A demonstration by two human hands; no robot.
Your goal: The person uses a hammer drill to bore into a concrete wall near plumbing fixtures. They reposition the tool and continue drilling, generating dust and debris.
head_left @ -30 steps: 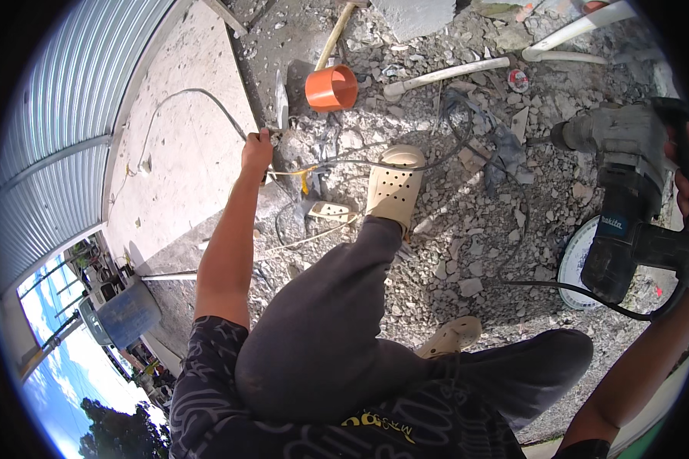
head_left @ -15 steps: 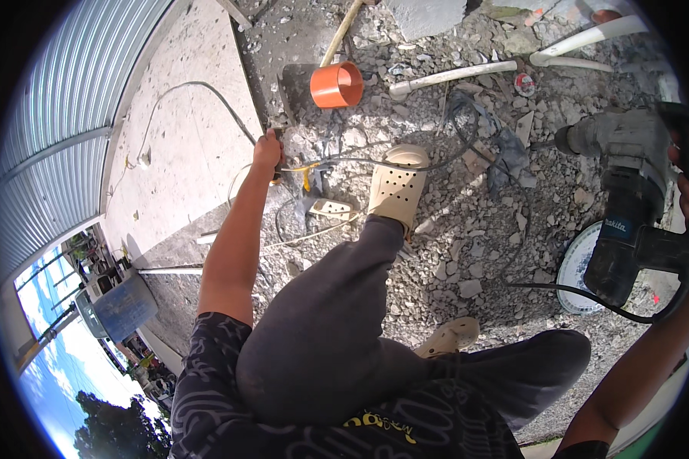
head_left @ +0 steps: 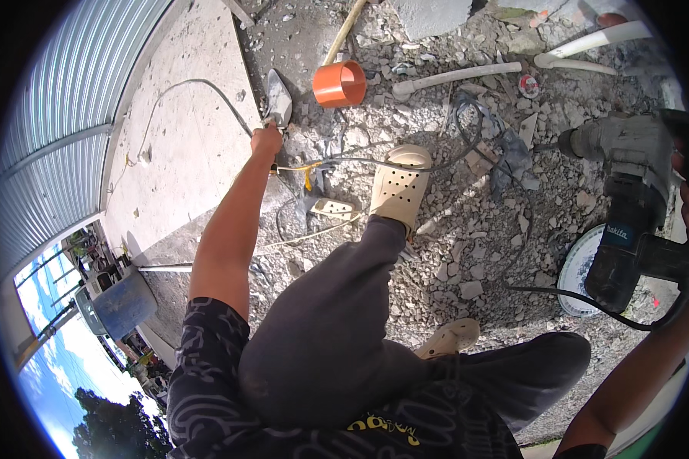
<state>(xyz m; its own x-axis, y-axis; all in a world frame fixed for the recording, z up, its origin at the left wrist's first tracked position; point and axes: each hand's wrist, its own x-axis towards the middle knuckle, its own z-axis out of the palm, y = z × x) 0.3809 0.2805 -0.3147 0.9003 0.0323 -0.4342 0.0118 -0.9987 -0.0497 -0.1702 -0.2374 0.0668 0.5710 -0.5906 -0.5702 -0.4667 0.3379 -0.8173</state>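
At the edge of the pale board, my left hand (head_left: 266,141) is closed round the handle of a pointed trowel (head_left: 279,98), its grey blade turned face up and pointing away from me. A dark cable (head_left: 241,121) passes close to these fingers. Far to the right, my right hand (head_left: 686,191) is partly cut off by the picture's rim, its fingers wrapped round the black grip of a rotary hammer (head_left: 624,206). The tool's bit end points left over the rubble, and its cord (head_left: 547,288) trails below.
Broken rubble (head_left: 467,245) covers the ground round my beige clogs (head_left: 400,187). Ahead lie an orange pipe piece (head_left: 339,84), a wooden handle (head_left: 344,32) and white pipes (head_left: 467,76). A power strip (head_left: 334,209) and a round white lid (head_left: 578,268) lie nearer. A pale board (head_left: 180,145) spans the left.
The trowel in my left hand has turned so that its blade, seen edge-on before, now shows its flat face. My left hand has shifted slightly; the right stays on the rotary hammer.
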